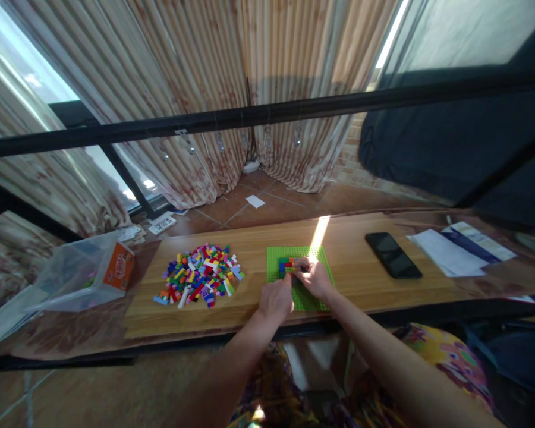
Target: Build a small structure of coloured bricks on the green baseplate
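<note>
You are pressing small bricks [287,264] onto the green baseplate [314,257], right hand [312,277] fingers pinching one, left hand [275,300] curled beside; most bricks are waiting in the pile [199,275] left of the baseplate.

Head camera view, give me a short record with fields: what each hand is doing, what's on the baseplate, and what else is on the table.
left hand: left hand rests at the near left edge of the green baseplate, fingers curled; whether it holds a brick cannot be told
right hand: right hand lies on the baseplate, fingertips at the small brick cluster
baseplate: flat on the wooden table, a few red, blue and yellow bricks attached
left of it: loose brick pile, clear plastic bag
right of it: black phone, papers
</note>
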### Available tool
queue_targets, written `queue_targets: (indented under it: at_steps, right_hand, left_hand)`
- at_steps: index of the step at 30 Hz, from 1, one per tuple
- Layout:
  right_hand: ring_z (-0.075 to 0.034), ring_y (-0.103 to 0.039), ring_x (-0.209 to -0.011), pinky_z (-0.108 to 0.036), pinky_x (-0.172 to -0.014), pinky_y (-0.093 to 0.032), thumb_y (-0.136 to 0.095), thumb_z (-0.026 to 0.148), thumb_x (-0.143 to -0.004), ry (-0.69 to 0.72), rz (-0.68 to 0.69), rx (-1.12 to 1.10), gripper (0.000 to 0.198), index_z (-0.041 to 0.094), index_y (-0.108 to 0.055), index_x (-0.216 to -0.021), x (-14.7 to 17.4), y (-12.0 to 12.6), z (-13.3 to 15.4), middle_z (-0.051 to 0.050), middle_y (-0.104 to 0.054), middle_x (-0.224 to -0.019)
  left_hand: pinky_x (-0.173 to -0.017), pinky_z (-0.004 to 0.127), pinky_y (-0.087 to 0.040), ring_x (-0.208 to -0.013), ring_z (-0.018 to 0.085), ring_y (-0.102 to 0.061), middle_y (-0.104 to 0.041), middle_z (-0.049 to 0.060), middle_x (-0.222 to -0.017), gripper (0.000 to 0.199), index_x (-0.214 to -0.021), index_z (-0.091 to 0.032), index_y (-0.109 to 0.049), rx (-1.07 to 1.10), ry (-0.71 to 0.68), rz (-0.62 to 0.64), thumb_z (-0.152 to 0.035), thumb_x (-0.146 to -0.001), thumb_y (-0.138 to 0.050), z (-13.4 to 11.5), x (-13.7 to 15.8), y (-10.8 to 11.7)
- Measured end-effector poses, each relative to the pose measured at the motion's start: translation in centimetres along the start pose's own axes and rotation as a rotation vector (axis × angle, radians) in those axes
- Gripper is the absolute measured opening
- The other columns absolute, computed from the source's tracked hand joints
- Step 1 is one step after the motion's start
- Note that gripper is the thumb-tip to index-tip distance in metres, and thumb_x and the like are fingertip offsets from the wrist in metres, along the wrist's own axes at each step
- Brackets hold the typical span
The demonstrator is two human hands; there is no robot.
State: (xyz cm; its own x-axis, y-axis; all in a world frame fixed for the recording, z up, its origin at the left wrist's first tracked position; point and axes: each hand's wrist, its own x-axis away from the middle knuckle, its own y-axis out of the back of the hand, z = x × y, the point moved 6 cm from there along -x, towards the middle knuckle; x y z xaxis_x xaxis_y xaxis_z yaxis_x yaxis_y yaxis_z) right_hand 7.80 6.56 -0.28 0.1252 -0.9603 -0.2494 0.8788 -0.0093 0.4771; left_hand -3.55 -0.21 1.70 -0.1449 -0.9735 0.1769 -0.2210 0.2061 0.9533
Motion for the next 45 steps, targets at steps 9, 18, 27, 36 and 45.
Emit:
queue_targets:
  at_steps: [9,18,27,36,45]
  right_hand:
    - [-0.023,-0.060,-0.080,-0.040,-0.076,-0.047,-0.053,0.032,-0.082,0.079,-0.273,0.158,0.016,0.020,-0.064,-0.078,4.6,7.7,-1.6,-0.008,-0.065,-0.083]
    - [-0.023,-0.056,-0.085,-0.037,-0.077,-0.045,-0.048,0.030,-0.085,0.124,-0.240,0.470,0.022,0.018,-0.066,-0.081,5.1,8.5,-5.0,-0.010,-0.064,-0.089]
    - [-0.022,-0.055,-0.084,-0.033,-0.074,-0.043,-0.046,0.030,-0.086,0.063,-0.260,0.617,0.024,0.018,-0.067,-0.085,4.9,8.3,-5.4,-0.009,-0.063,-0.089]
    - [-0.023,-0.055,-0.084,-0.034,-0.074,-0.042,-0.045,0.031,-0.085,0.054,-0.253,0.639,0.026,0.018,-0.068,-0.086,5.0,8.4,-5.5,-0.010,-0.064,-0.090]
    - [-0.023,-0.054,-0.082,-0.034,-0.071,-0.041,-0.044,0.034,-0.084,0.057,-0.253,0.644,0.028,0.018,-0.067,-0.085,5.1,8.4,-6.0,-0.011,-0.063,-0.090]
  left_hand:
    - [-0.094,0.033,-0.047,-0.109,0.022,-0.059,-0.061,0.013,-0.121,0.044,-0.135,-0.013,-0.045,0.154,0.022,-0.257,-0.021,-0.092,-0.038,2.0,2.3,-0.4]
    - [-0.111,0.049,-0.032,-0.134,0.028,-0.036,-0.038,0.012,-0.149,0.055,-0.142,-0.014,-0.037,0.010,-0.087,-0.352,-0.036,-0.092,-0.045,0.4,1.8,-2.1]
    - [-0.111,0.056,-0.028,-0.137,0.029,-0.034,-0.034,0.013,-0.151,0.063,-0.144,-0.013,-0.035,-0.051,0.015,-0.328,-0.045,-0.090,-0.046,-0.2,0.9,-4.1]
    - [-0.110,0.055,-0.031,-0.137,0.030,-0.034,-0.034,0.013,-0.151,0.067,-0.145,-0.012,-0.033,-0.001,0.026,-0.393,-0.049,-0.090,-0.044,-0.4,0.9,-4.5]
    - [-0.111,0.048,-0.032,-0.136,0.028,-0.036,-0.036,0.017,-0.149,0.077,-0.149,-0.010,-0.019,0.029,0.045,-0.493,-0.047,-0.088,-0.049,0.1,1.8,-4.2]
